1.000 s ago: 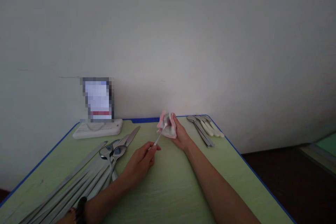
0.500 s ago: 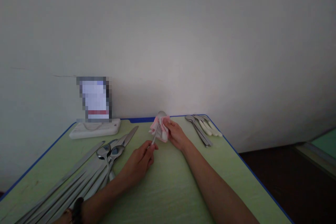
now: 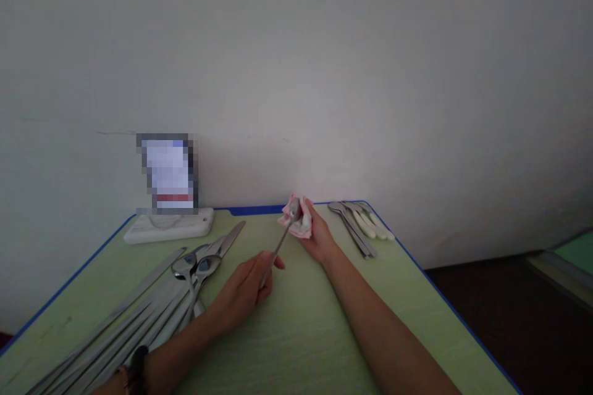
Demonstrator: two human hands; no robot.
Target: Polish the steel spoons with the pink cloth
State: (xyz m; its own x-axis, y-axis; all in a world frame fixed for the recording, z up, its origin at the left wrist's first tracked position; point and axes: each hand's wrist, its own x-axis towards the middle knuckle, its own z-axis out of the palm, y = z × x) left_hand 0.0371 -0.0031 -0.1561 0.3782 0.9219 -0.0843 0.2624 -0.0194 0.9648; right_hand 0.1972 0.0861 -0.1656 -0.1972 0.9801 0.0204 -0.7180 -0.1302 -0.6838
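A metal spoon (image 3: 280, 242) slants up and away from me, its handle gripped in my left hand (image 3: 252, 281). Its bowl rests against a pink and white cloth (image 3: 303, 226), which lies bunched in my right hand (image 3: 319, 237). The fingers of that hand are mostly hidden behind the cloth. Left of my left hand, a pile of knives and spoons (image 3: 152, 305) spreads over the green table (image 3: 296, 333). To the right of my right hand lie several metal spoons (image 3: 353, 231).
Cutlery with cream-coloured handles (image 3: 370, 222) lies at the table's far right corner. At the back left stands a phone-like device with a blurred screen (image 3: 169, 173), by a white flat block (image 3: 169, 226). A pale wall (image 3: 296, 74) rises behind the table's blue edge.
The cloth has shifted slightly right and opened behind the spoon, so the bowl now shows in front of it. My left hand has tilted the spoon rightward, showing more of its handle.
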